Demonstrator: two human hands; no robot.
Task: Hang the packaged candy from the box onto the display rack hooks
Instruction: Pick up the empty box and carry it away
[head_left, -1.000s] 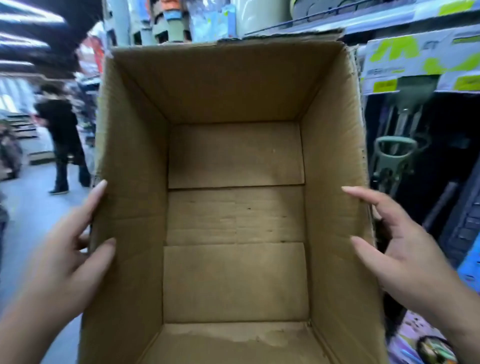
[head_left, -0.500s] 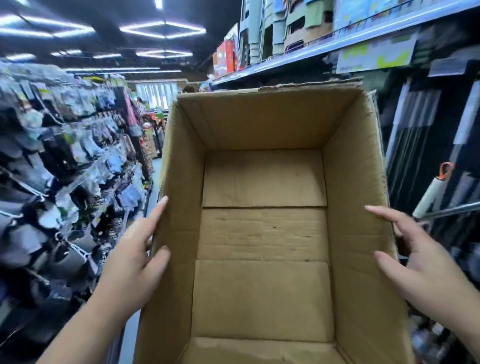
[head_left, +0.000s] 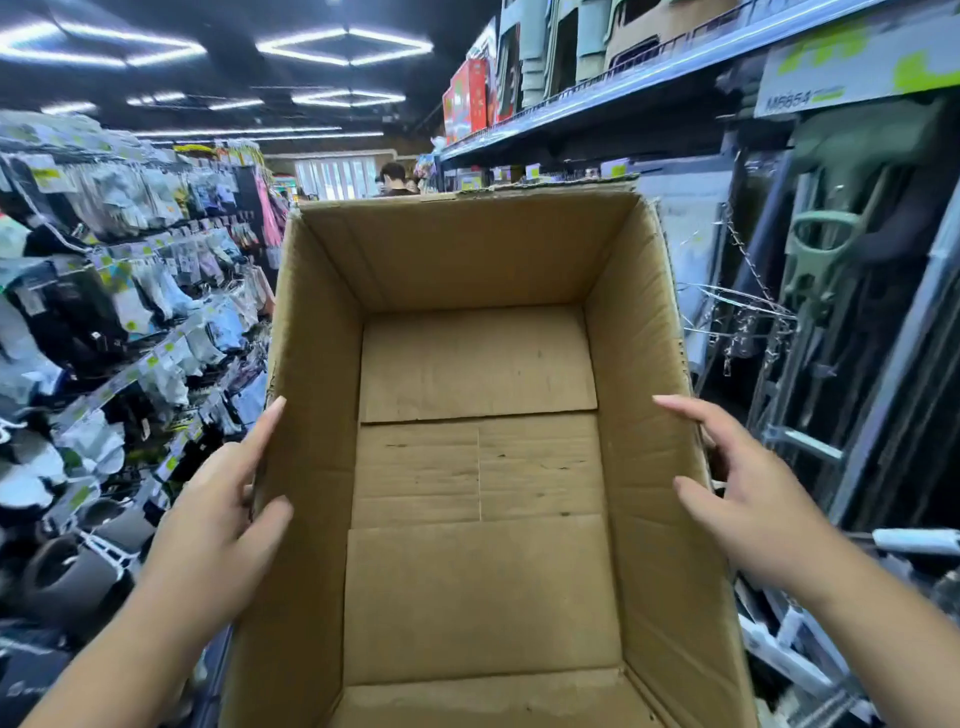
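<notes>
Two walls of stock flank the aisle: a rack of hanging packets (head_left: 119, 322) on the left, socks by the look of them, and tall shelving (head_left: 675, 73) on the right, with another person (head_left: 393, 176) standing further down between them. Held out in front at the middle is the cardboard box (head_left: 478, 587), open-topped and tipped toward the camera. Its floor shows only folded flaps. No packaged candy is in view, in the box or on any hook I can make out, so either the hanging is finished or the stock is elsewhere. The step in hand is most likely carrying the box along.

The left hand (head_left: 218, 519) clamps the left wall, with its thumb (head_left: 272, 517) laid over the rim onto the inner face and the other fingers outside. The right hand (head_left: 748, 499) does likewise on the right wall, its index finger (head_left: 675, 408) stretched along the rim and the rest tucked behind the cardboard.

To carry it well, squeeze inward evenly with both palms rather than trusting the thumbs. The walls look thin and the rim ragged, and a thumb alone could fold a wall. Hold the box low enough to see past it, and steer its right side wide of the bare wire hooks (head_left: 743, 309) jutting from the shelving, which could snag the cardboard
</notes>
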